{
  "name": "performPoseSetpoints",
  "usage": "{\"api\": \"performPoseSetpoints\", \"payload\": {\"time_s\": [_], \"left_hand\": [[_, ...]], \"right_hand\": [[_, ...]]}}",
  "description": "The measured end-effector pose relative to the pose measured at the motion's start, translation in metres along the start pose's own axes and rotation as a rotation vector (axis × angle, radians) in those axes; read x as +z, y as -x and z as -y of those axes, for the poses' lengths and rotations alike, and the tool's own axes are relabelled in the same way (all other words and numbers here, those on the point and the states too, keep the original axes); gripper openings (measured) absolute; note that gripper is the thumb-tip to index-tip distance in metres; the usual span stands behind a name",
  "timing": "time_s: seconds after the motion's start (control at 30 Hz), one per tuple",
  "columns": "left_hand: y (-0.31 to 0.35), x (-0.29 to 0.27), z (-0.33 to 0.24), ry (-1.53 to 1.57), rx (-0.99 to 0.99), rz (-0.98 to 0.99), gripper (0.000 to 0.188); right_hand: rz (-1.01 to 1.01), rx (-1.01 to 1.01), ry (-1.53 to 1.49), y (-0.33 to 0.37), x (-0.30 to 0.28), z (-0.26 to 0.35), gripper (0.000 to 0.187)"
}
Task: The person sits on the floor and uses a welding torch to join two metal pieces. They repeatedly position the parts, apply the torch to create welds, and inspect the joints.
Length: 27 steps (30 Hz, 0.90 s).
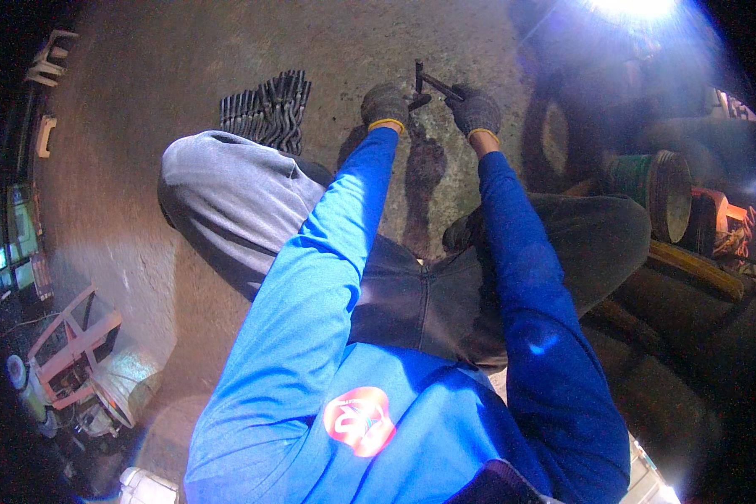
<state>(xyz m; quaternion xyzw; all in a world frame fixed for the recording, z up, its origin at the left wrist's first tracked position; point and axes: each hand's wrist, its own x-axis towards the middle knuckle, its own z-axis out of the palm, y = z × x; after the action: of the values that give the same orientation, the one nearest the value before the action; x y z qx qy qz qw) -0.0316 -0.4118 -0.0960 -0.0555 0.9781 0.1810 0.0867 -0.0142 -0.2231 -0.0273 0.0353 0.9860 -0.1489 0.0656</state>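
Observation:
My right hand [476, 111], in a dark grey work glove with a yellow cuff, is closed around the handle of a hammer [419, 76]. The hammer's narrow dark head stands out to the left of the hand, over the floor. Wrapped in a matching glove, my left hand [385, 107] grips a short dark metal rod [420, 102], whose end pokes out just below the hammer head. Most of that rod is hidden in the glove. To the left, several dark, partly bent metal rods [266, 109] lie side by side on the floor, beyond my left knee.
My bent legs frame the concrete floor [143, 109]. A green round container [651, 189], an orange object [722, 220] and a wooden beam [697, 270] are on the right. At lower left stands a reddish metal frame [74, 349]. A bright lamp [634, 7] glares at the top.

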Motion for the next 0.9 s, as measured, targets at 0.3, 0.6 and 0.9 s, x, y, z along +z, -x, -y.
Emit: {"api": "performPoseSetpoints", "payload": {"time_s": [0.3, 0.6, 0.9], "left_hand": [[-0.004, 0.004, -0.001, -0.028, -0.004, -0.028, 0.024], [0.001, -0.006, 0.003, 0.056, -0.090, 0.043, 0.027], [0.036, 0.052, 0.051, 0.114, -0.346, 0.202, 0.036]], "right_hand": [[-0.038, -0.012, -0.008, -0.001, 0.002, -0.004, 0.043], [0.010, 0.045, -0.101, 0.003, -0.023, 0.013, 0.041], [0.067, 0.130, -0.063, 0.000, 0.021, -0.020, 0.043]]}}
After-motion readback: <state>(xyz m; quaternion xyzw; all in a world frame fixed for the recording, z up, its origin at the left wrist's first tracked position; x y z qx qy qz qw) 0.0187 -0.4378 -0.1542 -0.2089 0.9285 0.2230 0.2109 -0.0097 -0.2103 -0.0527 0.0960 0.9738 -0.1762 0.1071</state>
